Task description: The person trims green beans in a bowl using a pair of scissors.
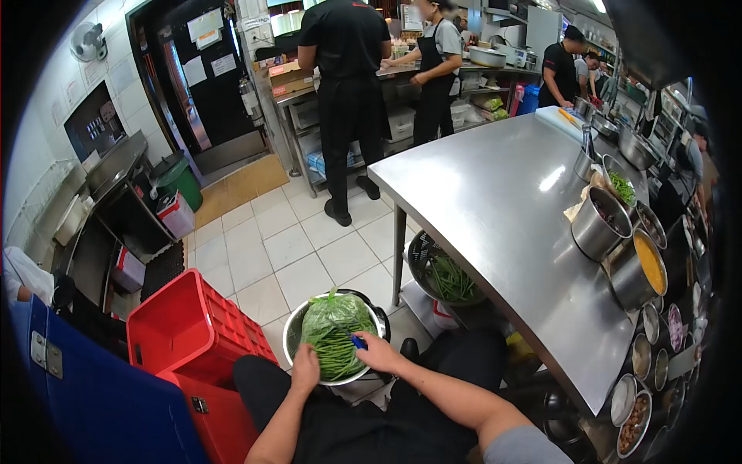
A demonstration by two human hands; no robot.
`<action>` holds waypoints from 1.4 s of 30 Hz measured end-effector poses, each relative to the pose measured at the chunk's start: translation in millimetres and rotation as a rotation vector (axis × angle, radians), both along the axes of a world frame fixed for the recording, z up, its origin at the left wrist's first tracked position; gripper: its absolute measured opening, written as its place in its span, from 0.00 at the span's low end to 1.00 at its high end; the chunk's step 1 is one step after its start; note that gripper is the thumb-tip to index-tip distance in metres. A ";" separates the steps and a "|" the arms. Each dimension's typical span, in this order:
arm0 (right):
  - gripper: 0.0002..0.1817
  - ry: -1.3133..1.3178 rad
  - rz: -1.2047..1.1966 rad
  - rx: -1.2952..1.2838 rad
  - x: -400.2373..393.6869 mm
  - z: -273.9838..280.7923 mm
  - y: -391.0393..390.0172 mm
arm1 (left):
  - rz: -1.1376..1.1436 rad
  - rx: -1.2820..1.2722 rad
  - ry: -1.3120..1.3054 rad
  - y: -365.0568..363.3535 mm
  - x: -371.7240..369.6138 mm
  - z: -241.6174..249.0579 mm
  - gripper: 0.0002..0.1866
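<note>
Bag of green beans sits in steel bowl on person's lap. Looks soft, light, plastic slippery; best gripped at bunched top. Left hand rests flat on bag's lower edge, fingers loosely curled. Right hand pinches small blue tool against bag.

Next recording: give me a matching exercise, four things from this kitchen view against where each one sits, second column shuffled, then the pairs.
Things:
1. bag of green beans
2. red crate
3. pot of yellow sauce
4. green bin

Places:
A. on the steel table, near its right edge
B. in the metal bowl under both hands
C. against the left wall, by the dark door
D. on the floor, left of the person's knees

Pairs: 1-B, 2-D, 3-A, 4-C
</note>
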State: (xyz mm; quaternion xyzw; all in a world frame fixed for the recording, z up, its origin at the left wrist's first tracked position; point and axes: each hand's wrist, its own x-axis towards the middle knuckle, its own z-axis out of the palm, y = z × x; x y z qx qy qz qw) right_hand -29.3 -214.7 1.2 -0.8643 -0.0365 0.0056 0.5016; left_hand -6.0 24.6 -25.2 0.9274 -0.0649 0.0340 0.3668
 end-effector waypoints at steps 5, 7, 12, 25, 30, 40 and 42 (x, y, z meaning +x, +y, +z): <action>0.20 -0.087 -0.052 -0.142 -6.4 16.1 3.8 | 0.123 0.114 0.030 5.0 14.1 12.5 0.21; 0.18 -0.031 -0.026 -0.255 -1.3 11.8 4.3 | 0.007 0.183 -0.237 -4.9 18.7 12.9 0.27; 0.17 -0.164 -0.121 -0.381 29.4 9.0 -4.2 | -0.084 0.304 -0.193 -23.8 48.7 25.5 0.25; 0.28 0.054 -0.156 -0.492 64.0 -13.9 1.6 | -0.271 0.132 0.114 -7.2 87.8 46.0 0.11; 0.21 0.053 -0.176 -0.459 63.1 -21.4 -5.2 | -0.228 -0.409 0.353 6.3 110.9 -17.5 0.12; 0.11 0.159 -0.253 -0.346 62.0 -16.7 -8.8 | -0.330 0.164 -0.173 -52.2 98.8 39.2 0.14; 0.11 0.168 -0.253 -0.333 59.3 -12.4 -11.5 | -0.389 0.164 -0.089 -51.2 106.7 40.1 0.15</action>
